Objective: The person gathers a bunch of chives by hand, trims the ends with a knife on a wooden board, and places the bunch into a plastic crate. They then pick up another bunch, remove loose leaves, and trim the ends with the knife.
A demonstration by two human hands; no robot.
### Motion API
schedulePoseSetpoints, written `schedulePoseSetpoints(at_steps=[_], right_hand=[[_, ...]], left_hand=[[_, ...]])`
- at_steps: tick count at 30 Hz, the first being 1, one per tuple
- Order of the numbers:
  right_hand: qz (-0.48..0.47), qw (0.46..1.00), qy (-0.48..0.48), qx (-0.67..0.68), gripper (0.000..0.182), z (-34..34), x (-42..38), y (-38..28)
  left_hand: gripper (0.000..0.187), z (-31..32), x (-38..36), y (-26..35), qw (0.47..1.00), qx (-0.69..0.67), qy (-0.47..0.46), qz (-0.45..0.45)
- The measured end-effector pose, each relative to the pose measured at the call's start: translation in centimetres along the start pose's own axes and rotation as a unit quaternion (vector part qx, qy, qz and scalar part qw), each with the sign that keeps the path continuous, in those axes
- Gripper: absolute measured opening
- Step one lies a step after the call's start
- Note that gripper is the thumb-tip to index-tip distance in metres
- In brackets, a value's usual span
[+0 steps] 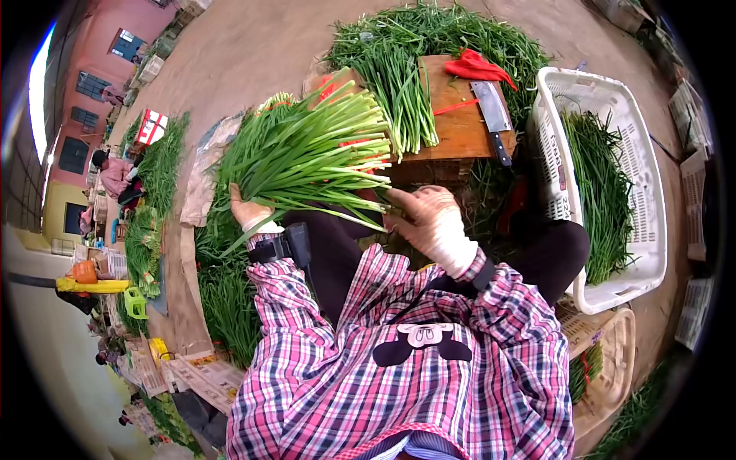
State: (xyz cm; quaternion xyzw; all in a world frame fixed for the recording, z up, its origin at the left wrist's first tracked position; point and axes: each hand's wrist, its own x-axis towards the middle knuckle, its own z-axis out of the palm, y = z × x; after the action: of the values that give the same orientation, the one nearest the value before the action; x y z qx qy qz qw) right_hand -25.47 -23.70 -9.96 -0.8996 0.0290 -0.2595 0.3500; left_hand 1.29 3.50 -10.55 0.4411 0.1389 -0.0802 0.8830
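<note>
A large loose bunch of garlic chives [322, 149] lies across my left side, its pale stem ends pointing right. My left hand [249, 208] is closed around the leafy lower edge of the bunch, with most fingers hidden beneath the leaves. My right hand [431, 218], wrapped in pale cloth at the wrist, is at the lower stem ends. Its thumb and forefinger are apart, near or touching the stems. Beyond it, a wooden board [460, 130] bears a cleaver [491, 115], a red cloth [481, 67] and more chives [402, 107].
At right stands a white plastic crate [652, 245] holding chives. A big heap of chives [452, 27] lies behind the board. A beige basket [613, 383] sits at lower right. Another person [116, 175] sits at far left, near a green stool [136, 303].
</note>
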Motion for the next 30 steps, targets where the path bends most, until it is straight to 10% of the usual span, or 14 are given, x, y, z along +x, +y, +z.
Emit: schedulePoseSetpoints(at_steps=[9, 13, 17, 21, 26, 30], right_hand=[[-0.059, 0.997, 0.04, 0.0, 0.015, 2.4, 0.5, 0.5], [0.016, 0.989, -0.14, -0.036, 0.015, -1.0, -2.9, 3.6], [0.166, 0.835, -0.433, -0.297, 0.023, -2.9, -5.2, 9.6], [0.158, 0.979, -0.124, 0.038, 0.049, -1.6, -3.1, 6.2], [0.267, 0.859, -0.033, 0.436, 0.028, 4.4, 0.5, 3.5], [0.322, 0.851, -0.117, 0.398, 0.015, 1.5, 0.1, 2.8]], left_hand=[[0.053, -2.4, 1.5, -0.2, 0.998, -0.017, -0.055, 0.004], [0.052, -3.6, 2.9, 0.6, 0.987, -0.083, -0.136, -0.013], [0.054, -1.1, 0.2, 1.1, 0.995, 0.01, -0.082, 0.049], [0.05, 0.6, -1.5, 0.7, 0.995, -0.01, -0.086, 0.042], [0.048, 0.8, -1.8, -0.3, 0.98, -0.06, -0.187, 0.023], [0.045, 0.9, -2.5, -0.3, 0.963, -0.078, -0.259, 0.011]])
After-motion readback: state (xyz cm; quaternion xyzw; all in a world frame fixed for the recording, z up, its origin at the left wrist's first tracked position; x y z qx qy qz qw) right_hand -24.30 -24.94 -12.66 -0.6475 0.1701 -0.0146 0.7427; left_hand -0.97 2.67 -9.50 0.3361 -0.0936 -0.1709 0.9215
